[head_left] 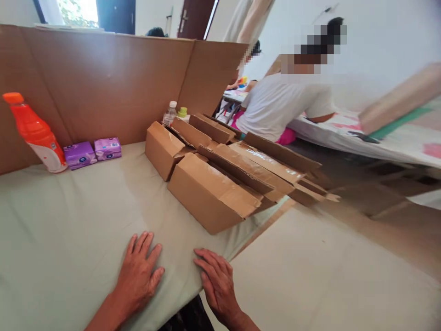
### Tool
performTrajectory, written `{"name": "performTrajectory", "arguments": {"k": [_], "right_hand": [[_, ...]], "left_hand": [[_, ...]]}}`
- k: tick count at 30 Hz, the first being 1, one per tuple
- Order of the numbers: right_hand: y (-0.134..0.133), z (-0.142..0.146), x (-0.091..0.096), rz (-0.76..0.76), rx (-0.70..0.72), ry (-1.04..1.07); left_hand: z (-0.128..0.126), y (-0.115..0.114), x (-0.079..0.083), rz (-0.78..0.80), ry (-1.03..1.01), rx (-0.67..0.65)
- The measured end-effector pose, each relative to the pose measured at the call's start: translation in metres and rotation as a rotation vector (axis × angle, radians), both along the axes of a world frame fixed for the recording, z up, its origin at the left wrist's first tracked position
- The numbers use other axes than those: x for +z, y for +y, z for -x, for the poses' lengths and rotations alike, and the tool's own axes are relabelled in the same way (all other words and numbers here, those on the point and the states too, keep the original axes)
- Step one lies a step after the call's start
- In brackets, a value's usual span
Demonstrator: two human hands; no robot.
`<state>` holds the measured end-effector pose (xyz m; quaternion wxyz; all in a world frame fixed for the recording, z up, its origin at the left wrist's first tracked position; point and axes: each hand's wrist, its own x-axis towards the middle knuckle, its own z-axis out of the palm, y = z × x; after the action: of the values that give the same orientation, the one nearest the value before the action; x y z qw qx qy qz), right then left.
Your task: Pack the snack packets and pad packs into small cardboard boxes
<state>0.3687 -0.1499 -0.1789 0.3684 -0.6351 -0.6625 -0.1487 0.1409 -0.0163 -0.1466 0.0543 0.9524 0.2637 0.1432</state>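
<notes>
My left hand [139, 269] lies flat on the pale green cloth [86, 220], its fingers spread and nothing in it. At the cloth's front edge rests my right hand [217, 280], fingers stretched out and holding nothing. Ahead of both hands stand several open cardboard boxes [206, 197] set close together, their flaps up; what they hold is hidden. The nearest box is a short way beyond my right hand, not touched. Further left are an orange bottle [39, 135] with a white label and two purple tissue packs [81, 155] side by side.
A tall cardboard panel [120, 82] stands along the back of the table. Behind the boxes are a clear bottle [170, 114] with a white cap and a yellow-green cap [182, 111]. A person in a white shirt [275, 101] sits at another table to the right.
</notes>
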Motion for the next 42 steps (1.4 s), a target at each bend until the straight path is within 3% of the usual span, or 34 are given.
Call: {"name": "performTrajectory", "arguments": {"k": [7, 13, 16, 20, 22, 24, 29, 33, 36, 39, 42], "right_hand": [[0.004, 0.003, 0.002, -0.007, -0.032, 0.036], [-0.013, -0.015, 0.011, 0.078, 0.085, -0.066], [-0.018, -0.027, 0.039, 0.083, 0.169, -0.011], [-0.002, -0.055, 0.107, -0.069, 0.147, -0.004], [0.016, -0.073, 0.138, -0.16, 0.051, -0.05], [0.037, -0.089, 0.155, -0.182, -0.065, -0.115], [0.069, -0.105, 0.159, -0.027, -0.207, -0.2], [0.065, -0.1, 0.163, -0.084, -0.104, -0.117], [0.06, -0.097, 0.172, -0.115, 0.067, -0.059], [0.06, -0.097, 0.178, -0.077, 0.274, -0.026], [0.062, -0.1, 0.18, -0.024, 0.38, -0.005]], "left_hand": [[0.002, 0.008, -0.007, -0.142, -0.109, -0.031], [0.003, 0.014, -0.006, -0.271, -0.177, -0.056], [0.004, 0.016, -0.008, -0.296, -0.18, -0.061], [0.004, 0.017, -0.009, -0.321, -0.151, -0.094], [-0.001, 0.018, 0.001, -0.292, -0.149, -0.098], [-0.014, 0.019, 0.02, -0.204, -0.169, -0.078], [-0.082, 0.034, 0.078, 0.088, -0.312, -0.082], [-0.136, 0.051, 0.089, 0.456, -0.487, -0.154], [-0.152, 0.053, 0.084, 0.572, -0.552, -0.204], [-0.15, 0.049, 0.085, 0.521, -0.605, -0.143], [-0.147, 0.048, 0.093, 0.294, -0.71, -0.005]]}}
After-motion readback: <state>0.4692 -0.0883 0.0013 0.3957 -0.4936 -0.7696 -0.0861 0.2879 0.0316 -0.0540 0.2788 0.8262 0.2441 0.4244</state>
